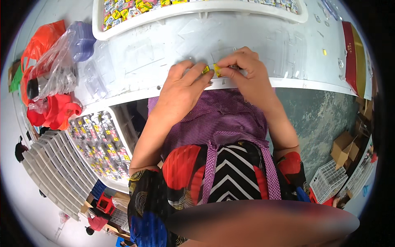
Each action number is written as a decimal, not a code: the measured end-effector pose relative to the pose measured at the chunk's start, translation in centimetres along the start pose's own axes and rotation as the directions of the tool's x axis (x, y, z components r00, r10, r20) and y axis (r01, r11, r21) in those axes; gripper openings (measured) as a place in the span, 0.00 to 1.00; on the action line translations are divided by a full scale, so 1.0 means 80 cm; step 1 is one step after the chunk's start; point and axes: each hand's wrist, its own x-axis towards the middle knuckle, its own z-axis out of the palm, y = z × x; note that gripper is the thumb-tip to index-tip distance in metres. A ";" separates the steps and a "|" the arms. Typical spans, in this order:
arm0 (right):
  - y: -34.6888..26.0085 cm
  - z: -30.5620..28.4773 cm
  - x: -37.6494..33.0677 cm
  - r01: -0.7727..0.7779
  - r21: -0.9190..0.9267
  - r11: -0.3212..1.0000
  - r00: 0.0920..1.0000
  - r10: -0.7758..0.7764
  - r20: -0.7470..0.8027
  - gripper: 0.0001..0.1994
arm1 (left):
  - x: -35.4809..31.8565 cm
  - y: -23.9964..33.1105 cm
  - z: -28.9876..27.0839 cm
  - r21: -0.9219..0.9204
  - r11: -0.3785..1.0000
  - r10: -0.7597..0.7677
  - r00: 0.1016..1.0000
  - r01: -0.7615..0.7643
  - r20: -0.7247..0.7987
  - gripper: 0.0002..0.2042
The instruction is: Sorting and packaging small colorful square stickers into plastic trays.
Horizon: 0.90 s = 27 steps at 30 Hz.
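Note:
Close together at the near edge of the pale table (pixel 164 45), both my hands work on small yellow pieces. My left hand (pixel 183 88) is closed, its fingertips on a little yellow-and-dark piece (pixel 205 69). Between thumb and index finger, my right hand (pixel 249 76) pinches another small yellow piece (pixel 217 70). The two pieces sit a short gap apart, and fingers cover part of each. A clear plastic blister tray (pixel 222 53) lies flat just beyond my fingers, hard to make out against the tabletop.
Across the far side stands a white tray (pixel 201 8) full of small colourful pieces. Red bags (pixel 43 39) and clear plastic packaging (pixel 94 78) lie at left. Below left is another filled crate (pixel 101 144). A red box (pixel 349 53) stands at right, beyond a loose yellow piece (pixel 324 52).

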 end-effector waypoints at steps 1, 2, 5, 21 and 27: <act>0.000 0.006 -0.001 0.050 -0.053 0.997 0.998 -0.051 -0.022 0.05 | 0.000 -0.002 0.000 -0.002 1.000 0.000 1.000 0.000 -0.002 0.14; 0.002 0.011 -0.001 0.049 -0.056 0.997 0.998 -0.051 -0.021 0.05 | 0.000 -0.004 0.001 -0.013 1.000 0.021 1.000 -0.022 -0.011 0.13; 0.008 0.022 0.001 0.167 -0.276 0.947 0.983 -0.180 -0.021 0.05 | -0.001 -0.007 0.000 -0.031 0.999 0.041 0.999 -0.042 -0.033 0.12; 0.013 0.039 -0.003 0.199 -0.525 0.828 0.945 -0.303 -0.119 0.08 | -0.007 -0.016 0.000 -0.108 0.991 0.070 0.993 -0.080 -0.092 0.10; 0.017 0.000 -0.022 0.271 -0.493 0.827 0.915 -0.381 -0.136 0.12 | -0.012 -0.018 -0.004 -0.109 0.992 0.052 0.993 -0.064 -0.107 0.13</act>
